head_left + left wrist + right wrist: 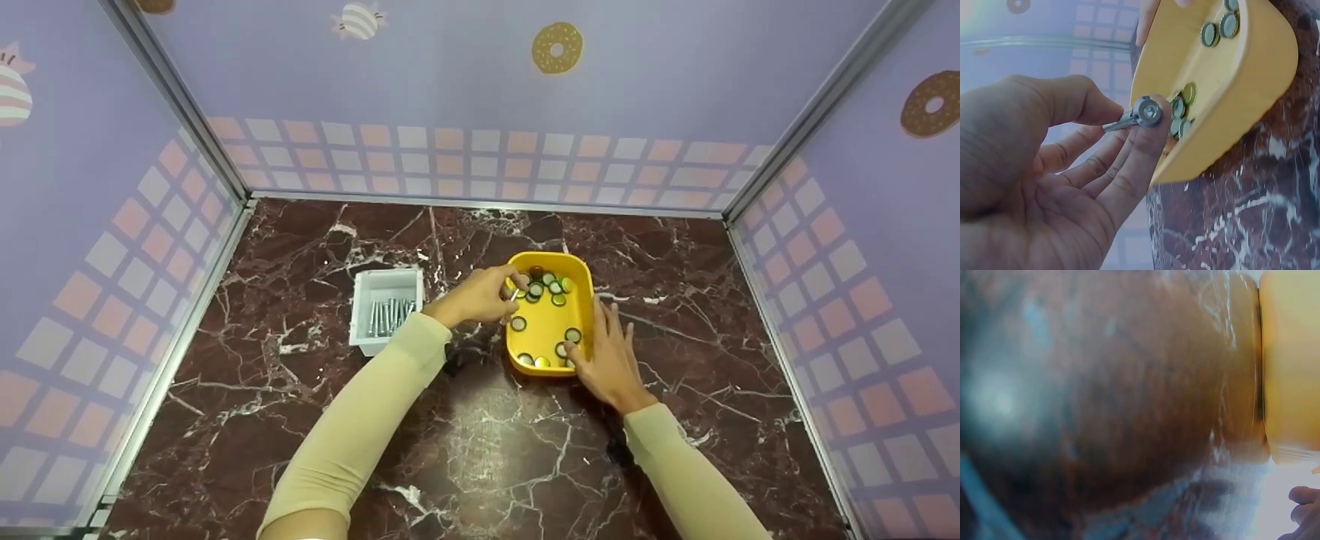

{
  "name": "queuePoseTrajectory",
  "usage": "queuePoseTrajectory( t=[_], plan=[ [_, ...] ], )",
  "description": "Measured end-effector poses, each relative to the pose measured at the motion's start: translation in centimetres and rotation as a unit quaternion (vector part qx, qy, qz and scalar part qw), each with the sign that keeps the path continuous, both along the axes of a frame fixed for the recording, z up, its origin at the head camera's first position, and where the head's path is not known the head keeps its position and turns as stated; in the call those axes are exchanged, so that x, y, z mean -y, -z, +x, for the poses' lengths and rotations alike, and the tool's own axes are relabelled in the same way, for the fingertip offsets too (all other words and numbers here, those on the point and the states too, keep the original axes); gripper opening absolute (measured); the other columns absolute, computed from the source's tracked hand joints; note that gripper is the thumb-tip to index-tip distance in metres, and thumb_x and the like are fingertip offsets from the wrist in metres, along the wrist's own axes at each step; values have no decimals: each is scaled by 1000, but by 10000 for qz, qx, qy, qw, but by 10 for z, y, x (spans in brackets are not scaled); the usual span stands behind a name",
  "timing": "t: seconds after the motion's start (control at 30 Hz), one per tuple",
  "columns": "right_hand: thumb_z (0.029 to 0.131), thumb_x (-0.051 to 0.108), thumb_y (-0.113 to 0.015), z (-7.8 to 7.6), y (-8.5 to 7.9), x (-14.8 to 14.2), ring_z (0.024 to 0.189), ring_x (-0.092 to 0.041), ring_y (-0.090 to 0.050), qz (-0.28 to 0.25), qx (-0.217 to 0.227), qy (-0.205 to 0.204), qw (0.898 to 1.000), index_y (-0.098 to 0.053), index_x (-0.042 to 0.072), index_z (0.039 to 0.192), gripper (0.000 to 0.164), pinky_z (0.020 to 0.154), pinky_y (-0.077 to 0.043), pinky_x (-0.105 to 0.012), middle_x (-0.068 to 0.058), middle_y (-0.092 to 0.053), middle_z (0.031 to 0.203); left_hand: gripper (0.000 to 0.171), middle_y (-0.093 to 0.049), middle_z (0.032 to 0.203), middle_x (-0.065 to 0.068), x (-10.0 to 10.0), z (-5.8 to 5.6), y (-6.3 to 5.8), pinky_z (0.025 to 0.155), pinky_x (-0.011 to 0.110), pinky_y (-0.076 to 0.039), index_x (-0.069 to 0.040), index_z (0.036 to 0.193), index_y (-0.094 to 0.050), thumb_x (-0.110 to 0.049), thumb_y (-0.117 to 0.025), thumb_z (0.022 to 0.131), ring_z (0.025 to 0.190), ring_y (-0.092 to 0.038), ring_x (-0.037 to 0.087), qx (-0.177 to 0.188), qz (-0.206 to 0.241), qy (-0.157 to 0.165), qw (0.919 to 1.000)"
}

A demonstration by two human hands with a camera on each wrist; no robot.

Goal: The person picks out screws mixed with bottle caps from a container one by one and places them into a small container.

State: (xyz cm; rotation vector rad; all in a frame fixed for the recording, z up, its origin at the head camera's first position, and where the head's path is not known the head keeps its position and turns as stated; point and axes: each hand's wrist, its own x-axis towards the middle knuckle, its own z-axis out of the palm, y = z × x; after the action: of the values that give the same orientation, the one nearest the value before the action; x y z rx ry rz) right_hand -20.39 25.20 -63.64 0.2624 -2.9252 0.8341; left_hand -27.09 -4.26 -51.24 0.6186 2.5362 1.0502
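Observation:
My left hand [478, 295] pinches a metal bolt [1148, 112] between thumb and fingertips, over the left rim of a yellow bin [546, 316]. The bolt's round head with a socket faces the left wrist camera. My right hand [611, 366] holds the bin's right wall near the front corner, its fingers along the outside and the thumb inside the rim. Several bottle caps [555, 287] lie in the bin, clustered at the far end, with others at the near end. In the right wrist view the bin's outer wall [1292, 371] fills the right side.
A white box [388, 278] stands to the left, partly behind my left forearm, with several bolts [388, 318] in it. Patterned panels [480, 90] enclose the dark red marble-patterned table [480, 450] at the back and both sides.

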Motion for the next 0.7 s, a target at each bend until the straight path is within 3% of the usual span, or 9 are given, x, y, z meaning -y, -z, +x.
queuePoseTrajectory(
  t=[0.17, 0.27, 0.43, 0.57, 0.7],
  plan=[
    [110, 48, -65, 0, 1, -1, 180, -56, -16, -39, -4, -4, 10000, -12, 2, 186, 103, 143, -7, -82, -33, -27, 189, 40, -82, 126, 18, 20, 0, -1, 106, 47, -65, -5, 145, -72, -9, -77, 106, 112, -79, 32, -32, 85, -285, 9996],
    [110, 47, -66, 0, 1, -1, 180, -56, -16, -60, -20, -7, 10000, -12, 4, 186, 103, 143, -7, -82, -32, -26, 190, 40, -82, 127, 17, 34, 2, 0, 108, 49, -66, -6, 145, -73, -11, -78, 106, 112, -80, 32, 30, 93, -492, 9987],
    [110, 48, -65, 0, 1, -1, 181, -56, -15, -60, -12, -26, 10000, -10, 5, 187, 104, 143, -8, -82, -32, -25, 190, 38, -83, 121, 18, 55, 3, 2, 95, 42, -67, -7, 142, -73, -11, -79, 105, 102, -82, 33, 122, 208, -822, 9963],
    [110, 48, -65, 0, 1, -1, 181, -56, -14, -70, 15, -43, 10000, -10, 4, 187, 104, 144, -7, -81, -33, -24, 190, 38, -85, 120, 19, 72, 4, 3, 81, 31, -62, -4, 143, -72, -11, -76, 106, 96, -84, 33, 186, 333, -1059, 9936],
    [110, 47, -65, 0, 1, -1, 180, -57, -15, -47, -15, -29, 10000, -11, 3, 186, 104, 143, -7, -82, -34, -24, 189, 38, -85, 123, 22, 88, 3, 3, 71, 23, -56, -1, 145, -71, -10, -70, 109, 83, -81, 17, 202, 412, -1217, 9915]
  ],
)
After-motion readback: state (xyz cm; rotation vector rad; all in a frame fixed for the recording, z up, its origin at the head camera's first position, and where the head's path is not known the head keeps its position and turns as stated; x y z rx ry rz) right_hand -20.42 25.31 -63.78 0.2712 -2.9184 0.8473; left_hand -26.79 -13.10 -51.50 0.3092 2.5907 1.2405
